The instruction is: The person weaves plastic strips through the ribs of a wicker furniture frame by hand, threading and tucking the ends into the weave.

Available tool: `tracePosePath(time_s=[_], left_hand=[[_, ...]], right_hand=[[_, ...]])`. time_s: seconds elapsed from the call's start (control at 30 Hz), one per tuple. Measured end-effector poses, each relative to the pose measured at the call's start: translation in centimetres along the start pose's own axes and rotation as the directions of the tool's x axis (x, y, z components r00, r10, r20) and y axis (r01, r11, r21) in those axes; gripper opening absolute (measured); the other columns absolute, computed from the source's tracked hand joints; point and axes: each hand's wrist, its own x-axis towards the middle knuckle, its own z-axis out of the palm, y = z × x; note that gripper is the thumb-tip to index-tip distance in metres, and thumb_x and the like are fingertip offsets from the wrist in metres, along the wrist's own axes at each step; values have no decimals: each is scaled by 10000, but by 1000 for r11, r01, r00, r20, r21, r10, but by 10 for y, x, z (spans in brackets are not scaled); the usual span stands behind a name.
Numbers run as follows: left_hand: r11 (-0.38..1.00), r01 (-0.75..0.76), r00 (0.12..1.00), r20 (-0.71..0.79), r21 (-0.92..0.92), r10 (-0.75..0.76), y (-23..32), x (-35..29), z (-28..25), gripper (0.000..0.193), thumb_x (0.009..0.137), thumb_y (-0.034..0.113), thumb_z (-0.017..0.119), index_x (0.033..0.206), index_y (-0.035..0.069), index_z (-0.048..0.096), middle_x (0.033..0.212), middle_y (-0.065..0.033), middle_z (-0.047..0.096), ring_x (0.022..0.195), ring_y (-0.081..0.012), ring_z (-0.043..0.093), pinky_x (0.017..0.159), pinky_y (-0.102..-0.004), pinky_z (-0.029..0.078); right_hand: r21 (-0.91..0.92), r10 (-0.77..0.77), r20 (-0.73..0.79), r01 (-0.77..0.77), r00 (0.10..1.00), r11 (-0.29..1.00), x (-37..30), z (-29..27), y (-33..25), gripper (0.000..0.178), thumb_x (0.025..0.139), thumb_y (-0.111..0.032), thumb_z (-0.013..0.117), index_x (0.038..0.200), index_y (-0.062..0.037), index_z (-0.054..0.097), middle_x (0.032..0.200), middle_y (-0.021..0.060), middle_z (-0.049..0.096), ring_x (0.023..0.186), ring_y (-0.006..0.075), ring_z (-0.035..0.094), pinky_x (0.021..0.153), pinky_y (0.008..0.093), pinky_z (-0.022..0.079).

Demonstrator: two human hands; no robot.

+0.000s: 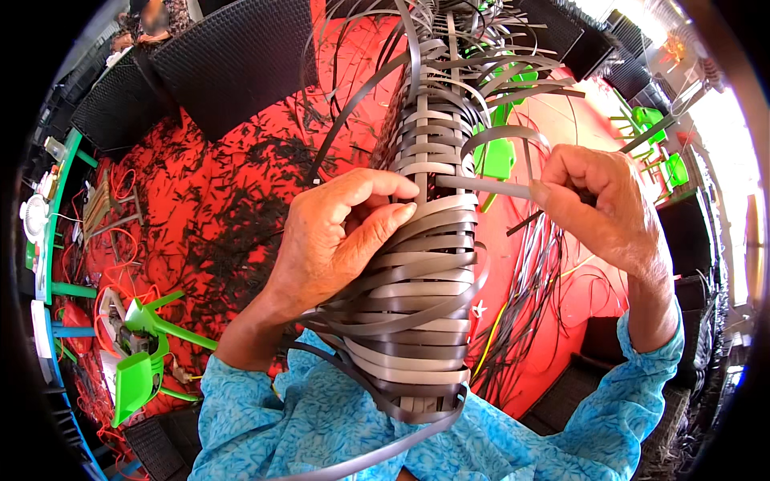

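A long frame wrapped in flat grey and black plastic strips (425, 276) runs from my lap away from me, with many loose strip ends fanning out at its far end. My right hand (597, 204) pinches a grey plastic strip (485, 186) and holds it out taut to the right of the frame. The strip's other end passes into the weave near the middle. My left hand (341, 236) is at the left side of the weave, its thumb and forefinger curled close together against the strips. Whatever lies between those fingertips is too small to make out.
Black strip scraps (241, 200) litter the red floor (180, 176). A bundle of long loose strips (529, 297) hangs at the right. Black woven furniture panels (233, 64) stand at the far left. Green chairs (136, 377) are near left and far right. An orange cord (104, 297) trails at left.
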Motion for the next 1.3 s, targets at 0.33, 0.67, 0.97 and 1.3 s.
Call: tracePosePath(time_s=[0.33, 0.67, 0.97, 1.3], left_hand=[[984, 118, 993, -11, -132, -121, -5, -4, 1, 213, 889, 94, 660, 1088, 22, 628, 710, -20, 624, 679, -24, 541, 602, -207, 451], [988, 93, 995, -10, -123, -95, -6, -2, 2, 246, 880, 110, 680, 1105, 26, 630, 704, -15, 626, 664, -29, 555, 594, -213, 457], [793, 274, 958, 77, -545, -278, -15, 6, 3, 188, 897, 130, 668, 1032, 14, 608, 829, -9, 622, 682, -43, 558, 596, -202, 455], [505, 307, 945, 195, -807, -263, -49, 13, 8, 82, 907, 154, 651, 929, 93, 600, 802, -9, 645, 617, -72, 583, 549, -182, 442]], right_hand=[[473, 184, 183, -250, 966, 845, 4, 14, 34, 239, 902, -263, 579, 806, -47, 615, 628, -61, 471, 515, 12, 375, 444, 203, 258], [540, 194, 219, -285, 956, 792, -1, 17, 47, 225, 931, -254, 578, 855, -43, 603, 642, -66, 443, 539, 8, 357, 453, 188, 249], [424, 100, 168, -163, 981, 891, 11, 37, 48, 263, 957, -272, 579, 909, -15, 605, 641, -34, 463, 491, 25, 386, 424, 184, 296], [-322, -398, -304, 300, 866, 898, -2, 37, 13, 225, 805, -33, 723, 1011, -13, 635, 885, 67, 648, 807, 127, 639, 709, 253, 505]])
